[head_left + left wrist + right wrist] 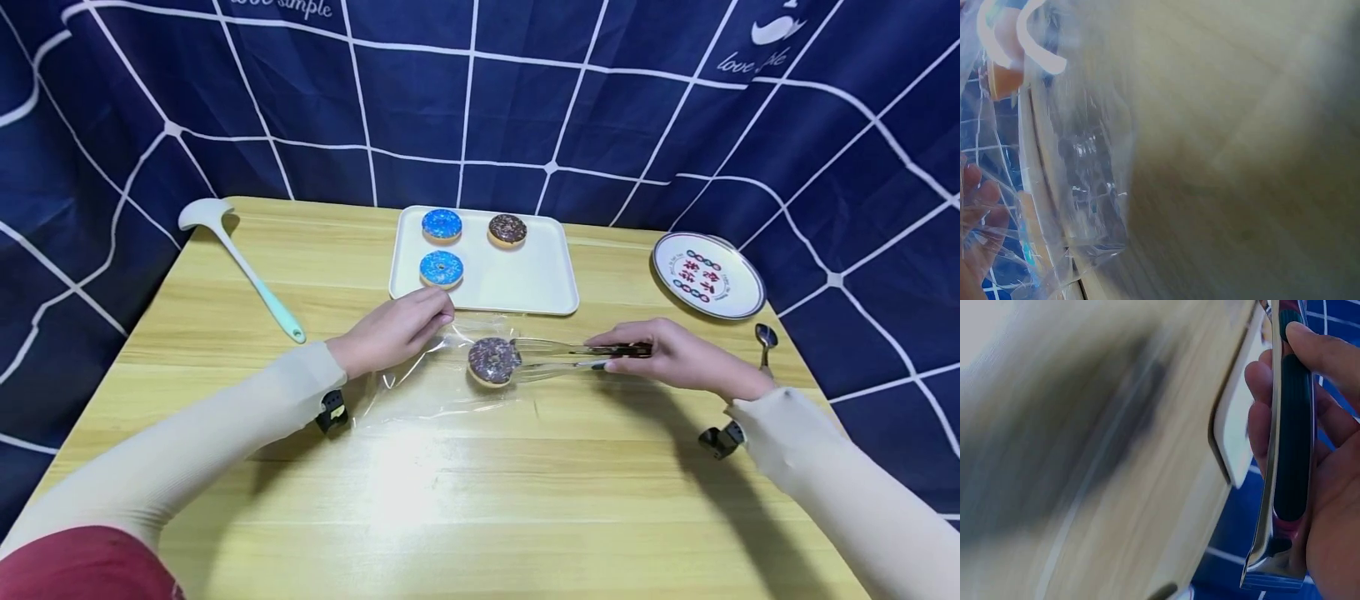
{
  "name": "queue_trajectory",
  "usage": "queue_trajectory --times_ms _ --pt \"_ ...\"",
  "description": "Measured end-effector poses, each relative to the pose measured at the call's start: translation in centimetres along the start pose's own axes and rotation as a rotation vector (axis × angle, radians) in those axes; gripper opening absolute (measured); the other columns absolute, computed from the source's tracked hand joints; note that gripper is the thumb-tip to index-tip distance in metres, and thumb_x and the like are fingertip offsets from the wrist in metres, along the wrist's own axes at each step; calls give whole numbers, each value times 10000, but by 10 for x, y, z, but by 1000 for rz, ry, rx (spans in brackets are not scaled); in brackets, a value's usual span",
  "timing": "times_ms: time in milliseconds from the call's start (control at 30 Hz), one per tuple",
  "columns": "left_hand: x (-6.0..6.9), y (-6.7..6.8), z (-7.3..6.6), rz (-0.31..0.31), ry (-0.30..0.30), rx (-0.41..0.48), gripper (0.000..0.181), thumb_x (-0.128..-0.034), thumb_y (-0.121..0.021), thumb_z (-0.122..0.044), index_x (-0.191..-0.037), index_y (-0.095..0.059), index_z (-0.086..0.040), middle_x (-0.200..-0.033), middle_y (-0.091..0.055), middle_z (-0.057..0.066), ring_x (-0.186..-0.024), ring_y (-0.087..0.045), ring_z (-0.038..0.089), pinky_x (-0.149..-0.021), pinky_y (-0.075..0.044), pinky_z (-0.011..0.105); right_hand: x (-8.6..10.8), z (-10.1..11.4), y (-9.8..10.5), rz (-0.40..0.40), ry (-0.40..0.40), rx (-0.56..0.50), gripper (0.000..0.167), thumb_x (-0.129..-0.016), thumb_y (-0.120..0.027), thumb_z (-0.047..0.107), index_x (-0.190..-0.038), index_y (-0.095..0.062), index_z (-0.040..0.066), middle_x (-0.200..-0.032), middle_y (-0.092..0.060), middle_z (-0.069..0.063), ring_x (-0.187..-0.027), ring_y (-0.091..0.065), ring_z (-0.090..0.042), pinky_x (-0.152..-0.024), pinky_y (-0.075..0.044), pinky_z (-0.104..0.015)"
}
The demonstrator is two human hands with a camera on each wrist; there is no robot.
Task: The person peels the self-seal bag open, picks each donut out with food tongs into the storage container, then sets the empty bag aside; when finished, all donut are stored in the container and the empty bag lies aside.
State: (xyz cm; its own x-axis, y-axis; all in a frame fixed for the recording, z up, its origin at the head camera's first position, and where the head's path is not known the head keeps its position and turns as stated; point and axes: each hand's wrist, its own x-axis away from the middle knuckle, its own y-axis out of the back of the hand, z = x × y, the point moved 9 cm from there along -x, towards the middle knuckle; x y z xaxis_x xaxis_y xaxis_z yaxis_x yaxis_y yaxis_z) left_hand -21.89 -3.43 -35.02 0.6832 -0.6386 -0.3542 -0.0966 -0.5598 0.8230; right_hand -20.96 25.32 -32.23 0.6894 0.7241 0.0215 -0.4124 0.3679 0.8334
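My left hand [397, 329] pinches a clear plastic bag [408, 398]; in the left wrist view, the crinkled film of the bag [1094, 187] spreads beside my fingers [988, 206]. My right hand [667, 354] grips metal tongs [555, 347] by their dark handles. Between the tong tips is a chocolate doughnut [492, 362] with light sprinkles, at the right part of the bag. How much of it lies inside the film is hard to tell. The right wrist view shows my thumb and fingers around the tongs [1294, 437].
Behind the bag, a white tray [532, 279] bears two blue doughnuts [441, 268] and a chocolate doughnut [507, 230]. A ladle [251, 271] with a mint handle lies at left. At right are a printed plate [738, 283] and a spoon [766, 337]. Blue gridded cloth hangs around the table.
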Motion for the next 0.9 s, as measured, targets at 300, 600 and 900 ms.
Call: queue_trajectory --times_ms 300,600,900 --pt "3 3 5 14 22 -8 80 -1089 -525 -96 -1062 -600 -92 -1015 -608 26 -934 -592 165 -828 -574 340 32 -14 24 -75 -90 -4 356 -953 -748 54 -1295 -740 153 -1242 -769 -54 -1133 -669 50 -901 -511 -70" --pt "6 4 6 41 36 -2 101 -1084 -552 -165 -1082 -632 -105 -1061 -646 31 -956 -612 172 -842 -578 356 45 -28 44 -134 -200 -96 333 -971 -720 34 -1301 -723 74 -1224 -768 119 -1026 -652 109 -826 -527 -75" --pt "14 -2 -5 159 15 -139 423 -1070 -571 -378 -1360 -620 -74 -1373 -656 105 -1316 -593 295 -1130 -494 512 27 -50 49 -249 -296 -92 357 -990 -727 121 -1347 -705 118 -1193 -740 150 -897 -592 59 -677 -490 -140"
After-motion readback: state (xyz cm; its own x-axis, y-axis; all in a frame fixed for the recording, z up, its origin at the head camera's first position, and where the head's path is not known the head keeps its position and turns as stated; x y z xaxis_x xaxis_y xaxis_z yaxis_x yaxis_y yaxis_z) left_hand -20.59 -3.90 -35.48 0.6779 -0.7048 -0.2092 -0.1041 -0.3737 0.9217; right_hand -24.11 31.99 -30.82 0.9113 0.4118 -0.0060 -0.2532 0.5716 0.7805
